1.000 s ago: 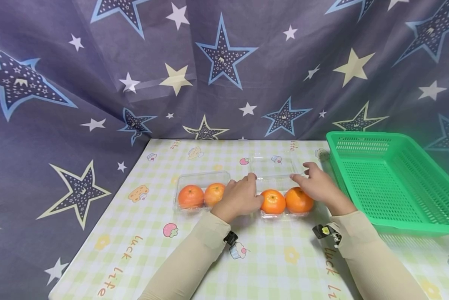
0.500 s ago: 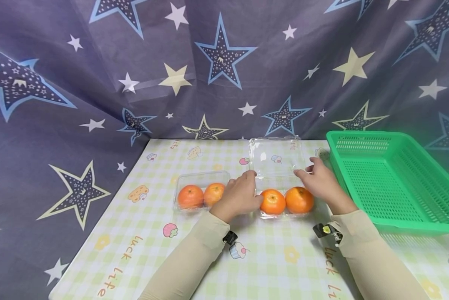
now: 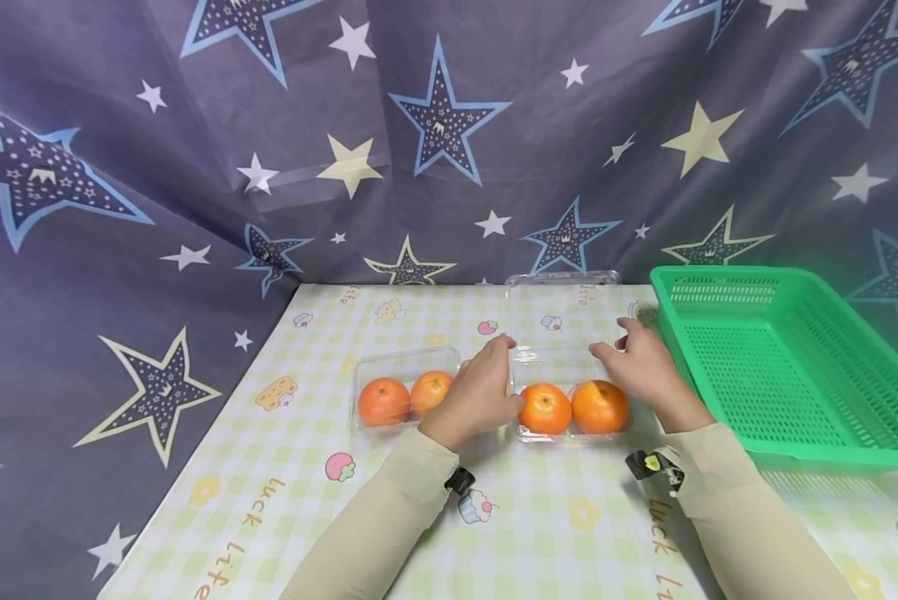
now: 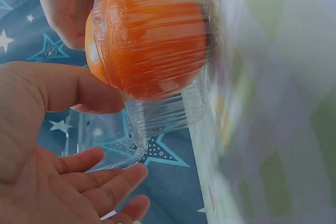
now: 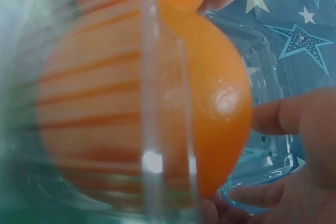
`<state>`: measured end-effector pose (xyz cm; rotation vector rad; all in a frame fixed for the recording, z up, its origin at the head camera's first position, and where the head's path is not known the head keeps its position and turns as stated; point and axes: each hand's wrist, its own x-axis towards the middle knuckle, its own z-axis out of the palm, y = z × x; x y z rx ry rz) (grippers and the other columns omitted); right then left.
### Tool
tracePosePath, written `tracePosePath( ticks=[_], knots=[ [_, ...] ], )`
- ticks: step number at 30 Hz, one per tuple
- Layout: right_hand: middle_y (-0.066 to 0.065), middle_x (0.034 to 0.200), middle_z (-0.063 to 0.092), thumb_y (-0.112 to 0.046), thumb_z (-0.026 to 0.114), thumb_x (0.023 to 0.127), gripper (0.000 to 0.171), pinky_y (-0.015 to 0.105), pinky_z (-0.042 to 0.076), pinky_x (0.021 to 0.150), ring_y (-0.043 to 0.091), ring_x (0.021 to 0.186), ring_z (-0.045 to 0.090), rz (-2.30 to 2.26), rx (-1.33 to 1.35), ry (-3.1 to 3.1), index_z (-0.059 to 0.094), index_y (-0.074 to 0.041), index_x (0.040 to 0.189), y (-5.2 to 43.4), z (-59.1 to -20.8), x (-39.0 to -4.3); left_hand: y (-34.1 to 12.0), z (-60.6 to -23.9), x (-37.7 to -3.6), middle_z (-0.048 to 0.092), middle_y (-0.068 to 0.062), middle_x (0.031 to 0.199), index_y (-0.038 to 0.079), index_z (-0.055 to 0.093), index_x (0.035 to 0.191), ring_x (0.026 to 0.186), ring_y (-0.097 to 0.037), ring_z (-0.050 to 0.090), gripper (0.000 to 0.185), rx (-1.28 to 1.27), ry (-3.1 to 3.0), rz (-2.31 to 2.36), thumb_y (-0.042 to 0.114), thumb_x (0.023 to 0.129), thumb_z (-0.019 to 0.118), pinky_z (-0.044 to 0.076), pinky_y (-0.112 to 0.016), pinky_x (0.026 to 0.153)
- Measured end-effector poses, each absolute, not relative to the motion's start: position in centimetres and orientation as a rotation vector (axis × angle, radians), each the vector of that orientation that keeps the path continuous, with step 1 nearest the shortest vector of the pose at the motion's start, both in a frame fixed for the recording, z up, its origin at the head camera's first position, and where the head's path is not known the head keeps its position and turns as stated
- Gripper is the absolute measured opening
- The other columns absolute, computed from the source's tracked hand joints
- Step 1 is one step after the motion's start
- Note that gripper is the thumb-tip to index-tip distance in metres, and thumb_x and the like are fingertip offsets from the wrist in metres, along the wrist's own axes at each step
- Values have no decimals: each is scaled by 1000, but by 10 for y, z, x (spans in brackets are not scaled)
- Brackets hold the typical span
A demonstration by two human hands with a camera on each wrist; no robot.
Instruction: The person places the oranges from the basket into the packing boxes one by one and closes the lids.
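A clear plastic fruit box [image 3: 561, 437] stands in the middle of the table, its lid [image 3: 564, 279] folded back toward the curtain. Inside it lie two oranges, a left one [image 3: 545, 409] and a right one [image 3: 600, 407]. My left hand [image 3: 479, 396] is at the box's left side; in the left wrist view its thumb [image 4: 97, 95] lies at the rim beside an orange, the other fingers loosely extended behind. At the back right corner is my right hand [image 3: 639, 367], fingers apart; in the right wrist view its thumb [image 5: 275, 116] overlaps the orange's edge.
To the left stands another clear box [image 3: 399, 358] with two oranges [image 3: 383, 402], partly behind my left hand. A green plastic basket [image 3: 764, 362] is close to my right forearm. The starry curtain [image 3: 449, 208] hangs along the table's back edge.
The box's lid has swung up and back, away from me, and now leans open behind the oranges. My right hand has shifted slightly right; my left hand has hardly moved.
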<state>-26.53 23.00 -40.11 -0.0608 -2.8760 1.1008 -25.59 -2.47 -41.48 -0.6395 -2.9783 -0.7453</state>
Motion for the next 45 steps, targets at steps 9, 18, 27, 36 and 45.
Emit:
tracePosePath(
  ticks=[9,18,27,36,45],
  knots=[
    [31,131,54,-27,61,97,70,55,45,98,42,112,55,1232,-107,-2728,34,9,151,229,-400,-263,-24,-419,-254,29,-10,168,15,36,149,120,-36,63,79,-663,-2916,-818,17,82,78,49,-46,107],
    [28,123,56,-20,62,96,65,46,46,90,38,102,57,1276,-97,-2602,38,8,149,229,-395,-262,-24,-419,-254,24,-9,170,16,38,144,117,-31,63,68,-689,-2850,-895,16,85,71,51,-44,104],
    [28,132,51,-36,62,99,73,49,45,95,39,110,55,1336,-124,-2574,32,6,150,227,-385,-255,-23,-414,-253,26,-9,169,17,40,136,133,-33,57,57,-709,-2808,-940,16,86,68,48,-45,109],
    [27,136,50,-42,57,101,72,50,44,96,40,113,53,1359,-139,-2538,32,4,150,227,-378,-252,-22,-409,-250,28,-11,167,17,42,130,136,-37,54,53,-737,-2740,-991,15,83,67,45,-47,113],
    [26,136,48,-47,52,103,68,55,41,100,41,120,49,1399,-141,-2475,33,2,146,227,-371,-248,-24,-404,-250,39,-7,160,15,45,124,132,-34,56,48,-754,-2548,-1127,14,80,64,47,-45,108]
  ],
)
